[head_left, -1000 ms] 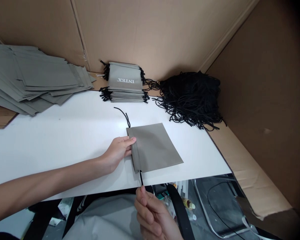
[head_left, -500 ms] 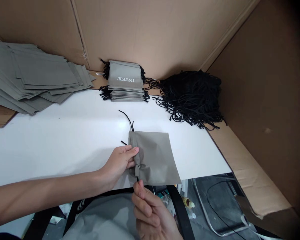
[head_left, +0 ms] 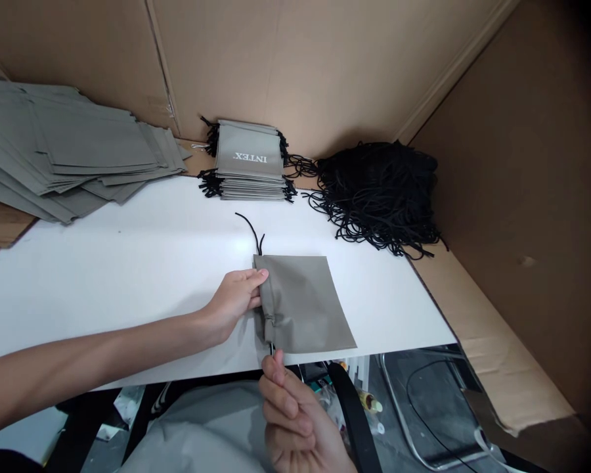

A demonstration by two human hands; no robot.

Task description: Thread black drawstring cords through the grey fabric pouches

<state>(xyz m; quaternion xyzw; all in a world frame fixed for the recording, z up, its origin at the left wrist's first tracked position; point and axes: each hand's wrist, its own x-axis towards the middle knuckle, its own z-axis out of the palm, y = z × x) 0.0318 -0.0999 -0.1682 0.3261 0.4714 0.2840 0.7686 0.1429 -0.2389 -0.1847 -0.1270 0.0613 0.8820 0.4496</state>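
Well, the left hand [head_left: 234, 301] has its grip closed on the left edge of a gray bag [head_left: 305, 302], thumb on top. The bag is over the front part of the white bench [head_left: 142, 276]. The right hand [head_left: 298, 417] has its grip pinched on a thin dark piece [head_left: 272, 348] at the bag's near corner. Black strings [head_left: 260, 248] poke out the far corner.

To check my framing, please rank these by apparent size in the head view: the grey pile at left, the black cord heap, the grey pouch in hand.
1. Grey pile, cut off by the left edge
2. Black cord heap
3. Grey pouch
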